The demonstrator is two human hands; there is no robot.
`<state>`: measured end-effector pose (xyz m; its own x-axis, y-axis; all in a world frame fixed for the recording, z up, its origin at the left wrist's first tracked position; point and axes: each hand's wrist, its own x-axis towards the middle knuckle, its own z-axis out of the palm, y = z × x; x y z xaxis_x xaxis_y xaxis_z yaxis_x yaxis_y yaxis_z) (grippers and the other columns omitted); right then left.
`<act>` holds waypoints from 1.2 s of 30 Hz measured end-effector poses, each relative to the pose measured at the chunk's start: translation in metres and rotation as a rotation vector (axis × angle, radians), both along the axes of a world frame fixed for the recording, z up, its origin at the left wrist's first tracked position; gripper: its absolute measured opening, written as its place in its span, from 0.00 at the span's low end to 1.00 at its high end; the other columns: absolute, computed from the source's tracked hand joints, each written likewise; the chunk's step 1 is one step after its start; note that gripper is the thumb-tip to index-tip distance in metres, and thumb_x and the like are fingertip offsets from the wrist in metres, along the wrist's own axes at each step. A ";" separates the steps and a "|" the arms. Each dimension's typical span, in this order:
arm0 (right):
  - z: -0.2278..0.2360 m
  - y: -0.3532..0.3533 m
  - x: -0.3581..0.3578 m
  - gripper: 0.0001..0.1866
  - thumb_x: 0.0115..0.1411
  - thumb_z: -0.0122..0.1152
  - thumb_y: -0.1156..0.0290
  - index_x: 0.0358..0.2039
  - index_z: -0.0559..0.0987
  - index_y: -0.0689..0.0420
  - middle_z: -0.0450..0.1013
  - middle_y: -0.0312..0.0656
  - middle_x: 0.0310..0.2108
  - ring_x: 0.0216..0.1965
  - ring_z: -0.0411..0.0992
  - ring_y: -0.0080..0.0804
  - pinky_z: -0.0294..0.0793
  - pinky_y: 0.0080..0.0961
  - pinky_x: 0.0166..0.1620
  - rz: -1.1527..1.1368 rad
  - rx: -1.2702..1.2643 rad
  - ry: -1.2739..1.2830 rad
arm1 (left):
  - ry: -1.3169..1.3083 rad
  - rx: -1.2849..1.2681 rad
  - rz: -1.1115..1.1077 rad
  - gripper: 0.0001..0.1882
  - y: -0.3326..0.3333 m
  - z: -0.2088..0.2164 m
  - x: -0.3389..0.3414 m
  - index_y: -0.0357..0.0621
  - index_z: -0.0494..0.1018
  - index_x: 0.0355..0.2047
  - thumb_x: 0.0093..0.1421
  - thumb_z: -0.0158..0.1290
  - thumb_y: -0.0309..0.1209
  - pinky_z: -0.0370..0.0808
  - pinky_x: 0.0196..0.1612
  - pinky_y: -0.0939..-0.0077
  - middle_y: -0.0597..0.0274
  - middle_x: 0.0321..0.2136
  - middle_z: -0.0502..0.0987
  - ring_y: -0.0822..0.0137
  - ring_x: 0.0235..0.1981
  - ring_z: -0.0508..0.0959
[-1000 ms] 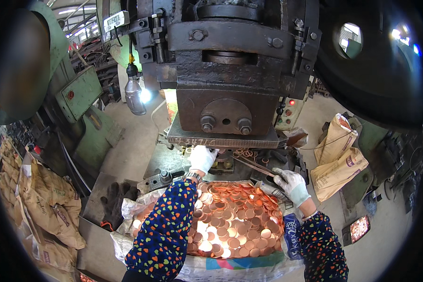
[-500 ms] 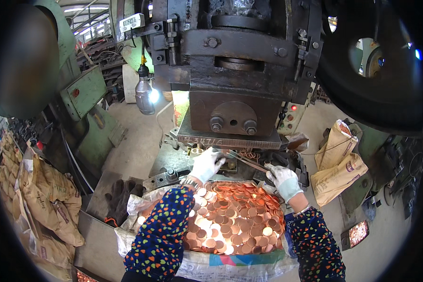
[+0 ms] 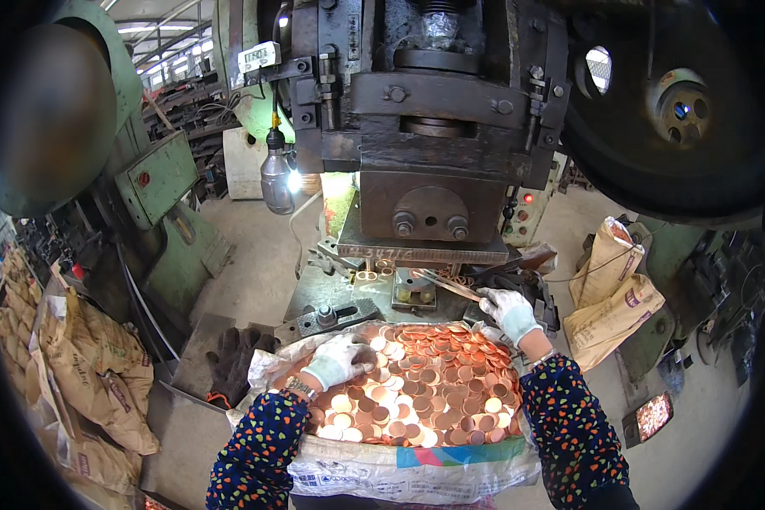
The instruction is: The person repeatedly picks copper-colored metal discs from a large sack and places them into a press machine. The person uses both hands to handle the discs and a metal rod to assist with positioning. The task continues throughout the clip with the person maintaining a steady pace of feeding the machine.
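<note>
My left hand (image 3: 342, 359), in a white glove, rests at the left side of a heap of copper discs (image 3: 433, 387). Its fingers curl down onto the discs, and whatever they pinch is hidden. The heap lies in an opened woven sack (image 3: 357, 467). Closed round a pair of long metal tweezers (image 3: 450, 286) is my right hand (image 3: 512, 314), also gloved. The tweezers' tips reach over the small die (image 3: 415, 293) beneath the press ram (image 3: 433, 212). Whether a disc sits between those tips cannot be made out.
Copper rings (image 3: 367, 275) lie around the die. A clamp bar (image 3: 327, 316) sits left of it. Dark gloves (image 3: 238, 361) lie on the left metal tray. A lit lamp (image 3: 278, 178) hangs by the press. Paper sacks (image 3: 612, 310) stand right, and a flywheel (image 3: 680, 110) looms above.
My left hand has moved from beside the die back and left, down onto the copper discs. My right hand keeps holding the tweezers by the die. The view has shifted slightly.
</note>
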<state>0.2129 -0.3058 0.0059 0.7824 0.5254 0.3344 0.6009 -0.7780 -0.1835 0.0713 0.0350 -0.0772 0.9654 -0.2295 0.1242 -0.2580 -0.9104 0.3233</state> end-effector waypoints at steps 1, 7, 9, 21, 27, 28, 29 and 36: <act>-0.001 -0.001 0.000 0.18 0.62 0.49 0.54 0.47 0.77 0.49 0.77 0.44 0.37 0.40 0.74 0.42 0.72 0.36 0.43 -0.024 -0.024 0.021 | -0.027 -0.033 -0.005 0.18 0.001 -0.002 0.000 0.54 0.77 0.42 0.54 0.55 0.47 0.69 0.52 0.66 0.63 0.45 0.74 0.59 0.48 0.72; -0.003 -0.004 -0.005 0.18 0.61 0.50 0.55 0.48 0.75 0.47 0.76 0.43 0.38 0.40 0.74 0.41 0.72 0.35 0.43 -0.084 -0.112 -0.013 | 0.120 -0.312 0.095 0.19 0.002 -0.003 0.004 0.49 0.76 0.40 0.53 0.58 0.46 0.73 0.44 0.67 0.58 0.37 0.78 0.60 0.38 0.77; -0.005 -0.003 -0.007 0.18 0.61 0.50 0.55 0.49 0.74 0.47 0.76 0.43 0.39 0.40 0.74 0.41 0.72 0.35 0.44 -0.066 -0.149 -0.038 | 0.148 -0.299 0.127 0.21 0.003 -0.002 0.005 0.48 0.75 0.40 0.52 0.57 0.48 0.73 0.44 0.65 0.55 0.36 0.78 0.57 0.39 0.77; -0.014 -0.007 -0.001 0.19 0.60 0.52 0.56 0.46 0.77 0.53 0.76 0.48 0.39 0.42 0.73 0.46 0.70 0.37 0.46 -0.009 0.101 0.064 | 0.099 -0.336 0.056 0.14 0.008 0.002 0.007 0.50 0.78 0.39 0.56 0.56 0.41 0.74 0.41 0.71 0.59 0.35 0.80 0.61 0.37 0.79; -0.013 -0.006 -0.003 0.19 0.60 0.51 0.56 0.47 0.76 0.53 0.76 0.48 0.38 0.41 0.73 0.46 0.70 0.37 0.46 -0.015 0.041 0.102 | 0.084 -0.337 0.096 0.13 0.005 -0.001 0.006 0.50 0.77 0.40 0.57 0.55 0.40 0.73 0.44 0.69 0.58 0.37 0.80 0.59 0.39 0.79; -0.012 -0.007 -0.004 0.19 0.61 0.51 0.56 0.47 0.76 0.52 0.76 0.47 0.38 0.41 0.73 0.46 0.70 0.37 0.45 -0.011 0.051 0.074 | 0.078 -0.327 0.114 0.13 0.005 -0.002 0.007 0.49 0.77 0.40 0.57 0.55 0.40 0.73 0.44 0.69 0.58 0.37 0.80 0.59 0.39 0.79; -0.012 -0.007 -0.006 0.19 0.61 0.50 0.56 0.47 0.76 0.52 0.76 0.47 0.38 0.40 0.73 0.46 0.70 0.37 0.45 -0.005 0.061 0.046 | 0.072 -0.315 0.133 0.13 0.006 -0.003 0.007 0.49 0.77 0.40 0.57 0.55 0.40 0.73 0.44 0.69 0.58 0.38 0.79 0.59 0.39 0.79; -0.013 -0.004 -0.012 0.17 0.61 0.50 0.58 0.47 0.75 0.48 0.76 0.44 0.36 0.38 0.74 0.42 0.72 0.36 0.42 -0.091 -0.118 -0.033 | 0.091 -0.386 0.132 0.13 0.009 -0.007 0.011 0.48 0.77 0.39 0.56 0.56 0.38 0.73 0.44 0.70 0.58 0.37 0.80 0.60 0.39 0.79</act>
